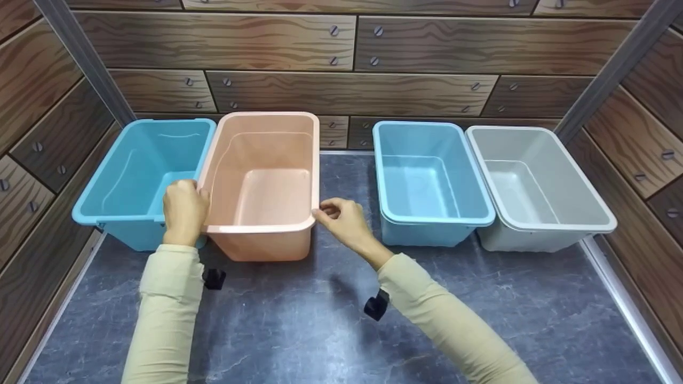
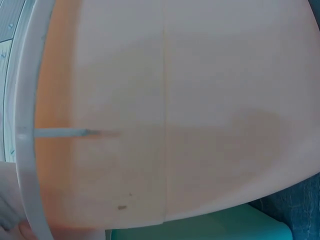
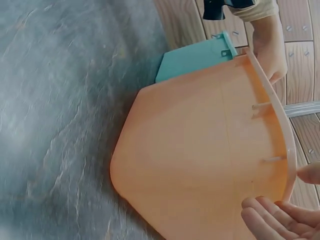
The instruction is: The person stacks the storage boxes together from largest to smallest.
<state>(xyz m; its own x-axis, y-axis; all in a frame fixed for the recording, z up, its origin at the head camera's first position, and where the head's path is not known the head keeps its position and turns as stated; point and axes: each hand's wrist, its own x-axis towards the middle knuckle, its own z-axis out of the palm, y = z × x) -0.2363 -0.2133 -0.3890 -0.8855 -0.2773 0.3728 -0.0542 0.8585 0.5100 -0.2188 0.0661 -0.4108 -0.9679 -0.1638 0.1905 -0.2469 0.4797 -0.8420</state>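
A peach plastic bin point(image 1: 272, 244) stands on the dark floor, its inside bare in the head view. My left hand point(image 1: 184, 209) grips its rim near the front left corner, beside a teal bin point(image 1: 133, 233); the fingertips are hidden from above. At the front right corner my right hand point(image 1: 347, 224) holds the same rim, thumb over the edge and fingers bent beneath it, as the right wrist view shows. Close up, the left wrist view has the peach bin's outer wall point(image 2: 210, 90), with a bit of the left hand point(image 2: 10, 222) at the lower left.
To the right stand a light blue bin point(image 1: 421, 234) and a grey bin point(image 1: 533, 241), side by side. Wood-patterned panels point(image 1: 277, 42) enclose the back and sides. Dark marbled floor point(image 1: 299, 330) lies in front of the bins.
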